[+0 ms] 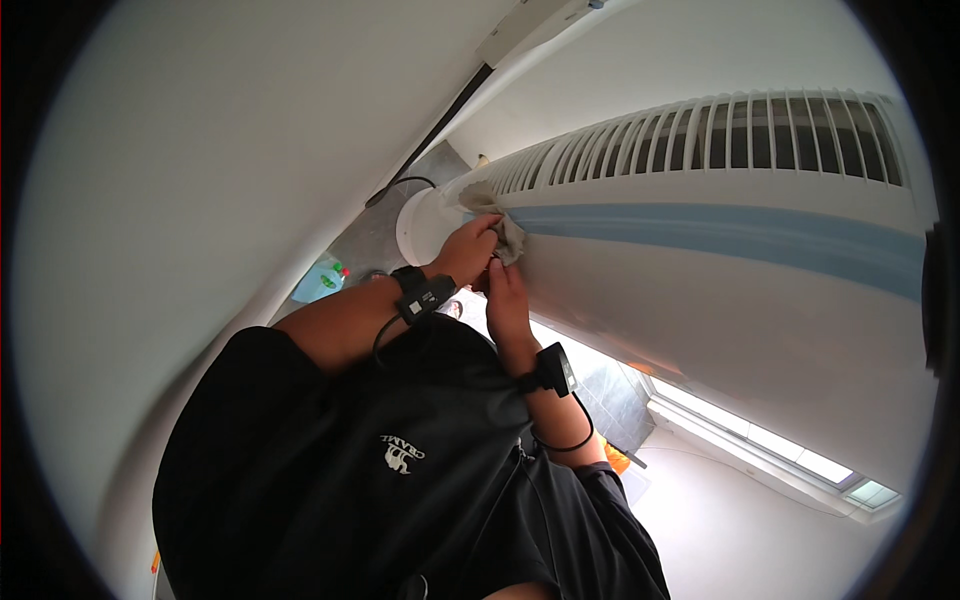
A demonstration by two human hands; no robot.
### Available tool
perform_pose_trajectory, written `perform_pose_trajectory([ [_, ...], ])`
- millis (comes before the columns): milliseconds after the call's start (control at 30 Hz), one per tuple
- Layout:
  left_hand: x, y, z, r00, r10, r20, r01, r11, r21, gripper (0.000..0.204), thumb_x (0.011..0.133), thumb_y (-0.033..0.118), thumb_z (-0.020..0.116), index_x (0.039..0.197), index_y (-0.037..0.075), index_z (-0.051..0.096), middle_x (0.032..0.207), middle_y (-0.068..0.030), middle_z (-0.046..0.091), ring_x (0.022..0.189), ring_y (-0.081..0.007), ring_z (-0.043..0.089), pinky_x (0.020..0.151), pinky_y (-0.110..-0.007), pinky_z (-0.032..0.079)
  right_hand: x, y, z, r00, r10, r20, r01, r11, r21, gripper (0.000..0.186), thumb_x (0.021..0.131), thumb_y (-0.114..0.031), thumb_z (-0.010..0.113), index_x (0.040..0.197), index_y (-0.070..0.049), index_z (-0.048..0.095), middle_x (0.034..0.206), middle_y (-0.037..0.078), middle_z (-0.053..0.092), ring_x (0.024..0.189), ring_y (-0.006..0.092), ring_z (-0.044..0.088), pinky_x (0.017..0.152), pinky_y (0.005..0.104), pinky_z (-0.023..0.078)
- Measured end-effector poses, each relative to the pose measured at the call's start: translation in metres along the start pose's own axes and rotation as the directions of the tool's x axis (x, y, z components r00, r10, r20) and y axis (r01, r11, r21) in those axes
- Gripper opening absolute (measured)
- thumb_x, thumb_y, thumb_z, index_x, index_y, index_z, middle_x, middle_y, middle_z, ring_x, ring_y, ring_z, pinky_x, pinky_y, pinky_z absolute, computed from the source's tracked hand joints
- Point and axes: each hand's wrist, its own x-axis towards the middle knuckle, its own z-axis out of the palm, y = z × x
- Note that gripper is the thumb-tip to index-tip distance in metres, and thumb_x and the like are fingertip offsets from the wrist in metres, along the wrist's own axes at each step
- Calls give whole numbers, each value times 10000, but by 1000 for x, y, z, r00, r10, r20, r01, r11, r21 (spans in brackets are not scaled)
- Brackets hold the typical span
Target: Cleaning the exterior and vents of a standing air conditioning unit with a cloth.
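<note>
A crumpled greyish cloth (512,242) is bunched between my two hands, beside the blue stripe of a large white air conditioner (640,265). My left hand (468,252) closes on the cloth from the left, the wrist bent inward. Just below and to the right, my right hand (507,298) pinches the cloth's lower part with its fingertips. A loose flap of the cloth spreads above my left hand, near the end of the slatted grille (690,135). Whether the cloth touches the casing I cannot tell.
Beyond my left hand a white bucket (412,228) stands on the grey tiled floor (365,240). A bottle with a red cap (325,279) is farther left. A black cable (405,182) runs near the bucket. White walls close in on the left; a window (780,440) lies at right.
</note>
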Motion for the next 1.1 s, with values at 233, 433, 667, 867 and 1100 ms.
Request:
perform_pose_trajectory([
  [233, 40, -30, -10, 994, -111, -6, 103, 940, -325, 373, 952, 269, 458, 1118, -17, 631, 1010, -107, 655, 925, -196, 595, 807, -321, 449, 0, 3, 2, 999, -24, 24, 19, 986, 164, 377, 1056, -243, 412, 1313, 23, 485, 1054, 98, 625, 827, 137, 575, 776, 299, 480],
  [433, 24, -10, -7, 992, -109, 71, 130, 844, -521, 326, 957, 274, 462, 1022, 12, 645, 934, -86, 641, 851, -182, 574, 764, -316, 433, 3, -1, 4, 998, -36, 54, 27, 988, 149, 380, 1039, -227, 425, 1337, 3, 484, 1046, 94, 649, 823, 148, 597, 745, 299, 487],
  [667, 11, 15, -6, 976, -169, 137, 214, 860, -464, 308, 958, 267, 469, 1001, 20, 649, 899, -69, 640, 809, -178, 581, 745, -322, 437, 5, -5, 1, 994, -41, 106, 35, 998, 54, 401, 1047, -225, 423, 1379, -1, 452, 1042, 77, 633, 848, 133, 579, 780, 284, 482],
  [867, 42, -19, -11, 975, -219, -43, 171, 858, -485, 265, 971, 285, 502, 992, 62, 644, 948, -56, 635, 853, -177, 580, 746, -342, 449, 3, 1, 0, 994, -45, 102, 34, 994, 106, 420, 1038, -214, 442, 1395, 9, 426, 1058, 83, 637, 868, 146, 589, 785, 294, 492],
  [1100, 22, 18, 0, 984, -128, 121, 173, 829, -532, 249, 961, 268, 497, 1014, 64, 629, 962, -68, 637, 823, -187, 603, 697, -328, 476, 4, -2, -1, 999, -20, 47, 15, 994, 108, 366, 1013, -185, 468, 1330, -4, 469, 1045, 85, 627, 861, 142, 585, 767, 295, 486],
])
